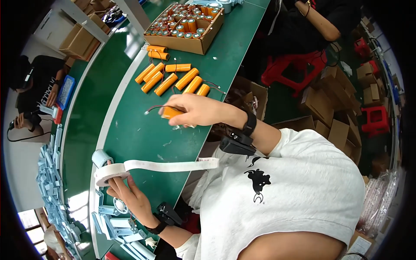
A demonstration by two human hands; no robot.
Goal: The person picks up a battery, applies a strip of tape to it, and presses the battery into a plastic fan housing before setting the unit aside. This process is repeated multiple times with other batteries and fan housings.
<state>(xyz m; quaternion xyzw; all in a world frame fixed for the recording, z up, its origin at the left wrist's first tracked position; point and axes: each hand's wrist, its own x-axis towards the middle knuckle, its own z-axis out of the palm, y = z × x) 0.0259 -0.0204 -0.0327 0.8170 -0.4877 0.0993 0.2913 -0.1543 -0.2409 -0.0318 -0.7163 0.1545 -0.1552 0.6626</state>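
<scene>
My right hand (196, 109) is closed round an orange cylindrical battery (170, 113) with thin wires trailing from its end, held above the green table. To its far side lie several loose orange batteries (166, 84), wires attached. My left hand (133, 203) has its fingers through the core of a roll of white tape (103, 174). From that roll a loose strip of tape (173, 165) stretches to the right, towards my shirt. Right beyond the roll stands a light blue plastic cylinder (100, 157).
A cardboard box (197, 44) full of orange batteries sits at the table's far end. Light blue plastic parts (123, 223) lie near my left wrist, with a larger heap (51, 186) farther left. Co-workers sit at left and far right, near a red stool (294, 69).
</scene>
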